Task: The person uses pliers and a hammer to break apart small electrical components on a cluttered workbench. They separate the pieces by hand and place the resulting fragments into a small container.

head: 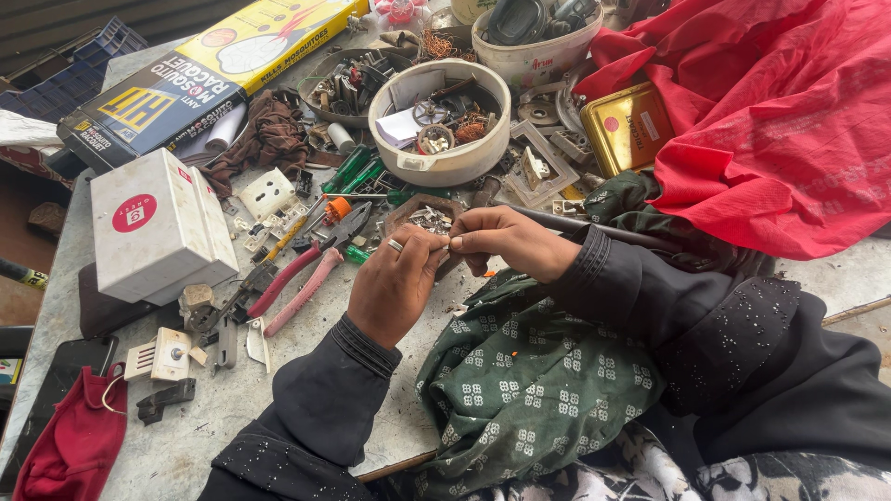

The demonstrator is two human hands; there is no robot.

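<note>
Small part (448, 246): frame centre, too tiny to identify.
Left hand (394, 283): fingertips pinching it.
Right hand (510, 239): fingertips pinched on it too.

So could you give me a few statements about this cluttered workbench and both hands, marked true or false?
1. The left hand wears a ring. True.
2. The pliers have blue handles. False: they are pink-red.
3. Both hands meet at the fingertips, the right hand pinching something too small to identify. True.
4. The white bowl is empty. False: it holds small parts and paper.
5. A red cloth lies on the right of the table. True.
6. The white box is in the left hand. False: it sits on the table.
</note>
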